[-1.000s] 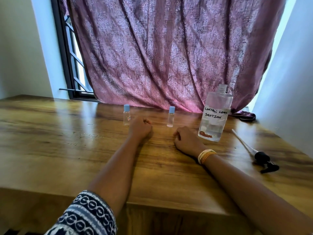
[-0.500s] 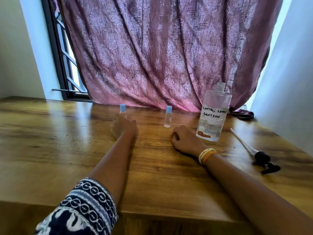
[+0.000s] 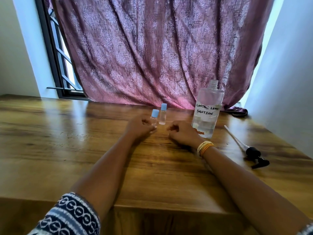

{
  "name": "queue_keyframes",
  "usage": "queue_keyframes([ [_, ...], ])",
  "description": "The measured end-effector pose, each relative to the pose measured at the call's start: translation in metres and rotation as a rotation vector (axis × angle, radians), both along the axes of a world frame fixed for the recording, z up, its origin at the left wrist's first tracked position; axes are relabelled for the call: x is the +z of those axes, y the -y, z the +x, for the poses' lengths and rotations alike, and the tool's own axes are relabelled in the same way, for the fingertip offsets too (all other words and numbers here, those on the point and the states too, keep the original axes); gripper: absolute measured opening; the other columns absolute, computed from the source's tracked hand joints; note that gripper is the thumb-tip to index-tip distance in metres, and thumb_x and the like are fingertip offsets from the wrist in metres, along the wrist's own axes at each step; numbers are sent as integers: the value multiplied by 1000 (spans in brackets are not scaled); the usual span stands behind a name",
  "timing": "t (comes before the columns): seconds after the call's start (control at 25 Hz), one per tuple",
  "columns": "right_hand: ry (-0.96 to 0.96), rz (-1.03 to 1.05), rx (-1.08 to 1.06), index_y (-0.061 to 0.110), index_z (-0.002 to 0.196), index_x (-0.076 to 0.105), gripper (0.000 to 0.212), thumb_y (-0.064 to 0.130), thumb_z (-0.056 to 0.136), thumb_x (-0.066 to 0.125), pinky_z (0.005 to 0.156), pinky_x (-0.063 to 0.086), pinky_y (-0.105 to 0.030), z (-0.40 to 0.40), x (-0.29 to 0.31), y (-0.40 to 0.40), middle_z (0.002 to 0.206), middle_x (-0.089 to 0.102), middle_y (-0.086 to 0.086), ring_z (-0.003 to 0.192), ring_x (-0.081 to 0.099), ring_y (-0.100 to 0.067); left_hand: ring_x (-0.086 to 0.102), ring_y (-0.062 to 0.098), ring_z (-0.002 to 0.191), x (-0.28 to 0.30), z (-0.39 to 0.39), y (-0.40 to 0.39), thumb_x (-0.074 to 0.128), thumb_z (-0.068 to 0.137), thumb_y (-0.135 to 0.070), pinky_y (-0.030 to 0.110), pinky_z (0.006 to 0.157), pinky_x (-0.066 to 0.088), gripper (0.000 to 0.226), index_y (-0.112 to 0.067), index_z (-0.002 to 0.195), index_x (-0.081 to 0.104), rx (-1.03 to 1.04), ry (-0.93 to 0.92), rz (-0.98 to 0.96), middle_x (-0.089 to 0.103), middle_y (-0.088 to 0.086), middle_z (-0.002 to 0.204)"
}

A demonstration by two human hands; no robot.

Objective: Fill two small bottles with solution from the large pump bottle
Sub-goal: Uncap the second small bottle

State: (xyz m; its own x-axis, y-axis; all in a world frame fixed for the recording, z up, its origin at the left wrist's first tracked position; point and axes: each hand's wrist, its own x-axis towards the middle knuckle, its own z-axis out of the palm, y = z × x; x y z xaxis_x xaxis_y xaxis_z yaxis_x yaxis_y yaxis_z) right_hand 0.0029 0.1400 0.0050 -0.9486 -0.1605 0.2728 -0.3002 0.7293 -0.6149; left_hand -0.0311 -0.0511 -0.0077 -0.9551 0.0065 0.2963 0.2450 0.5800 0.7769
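Observation:
Two small clear bottles with light-blue caps stand side by side on the wooden table [image 3: 67,150]. My left hand [image 3: 140,128] is curled around the base of the left small bottle [image 3: 154,118]; the right small bottle [image 3: 163,114] stands free just behind it. My right hand [image 3: 183,134] rests on the table in a loose fist, holding nothing, between the small bottles and the large bottle. The large clear bottle [image 3: 207,112], labelled "contact lens solution", stands upright with its neck uncapped and some liquid in the bottom. Its black pump [image 3: 254,155] with a white tube lies on the table to the right.
A mauve patterned curtain [image 3: 152,56] hangs just behind the bottles, with a dark window frame [image 3: 50,61] at the left. A white wall [image 3: 288,82] borders the table's right side. The table's front edge [image 3: 169,209] is close to my body.
My left hand reached the left small bottle, closed on it and slid it right until it stands beside the other small bottle. My right hand stayed put.

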Motion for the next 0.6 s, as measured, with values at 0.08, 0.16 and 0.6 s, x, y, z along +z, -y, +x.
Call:
queue_keyframes([
  [0.08,-71,-167,-43,12,98,68,18,5,82,63,76,48,-20,0,5,-4,88,67,0,86,63,-16,62,12,73,1,5,-12,82,72,-27,24,66,48,27,-12,91,71,-106,31,-13,70,1,78],
  [0.16,-131,-324,-37,10,100,68,23,0,80,65,75,50,-21,0,13,-7,84,67,1,83,63,-16,64,13,75,1,8,-21,81,73,-25,32,76,54,26,-10,92,72,-210,59,1,73,6,82],
  [0.6,-213,-367,60,13,81,75,34,36,61,88,63,53,-22,-3,15,-14,73,74,1,68,67,-7,66,-8,70,6,20,-32,81,72,-29,16,68,48,11,-33,79,74,-396,-12,-15,72,-16,74],
])
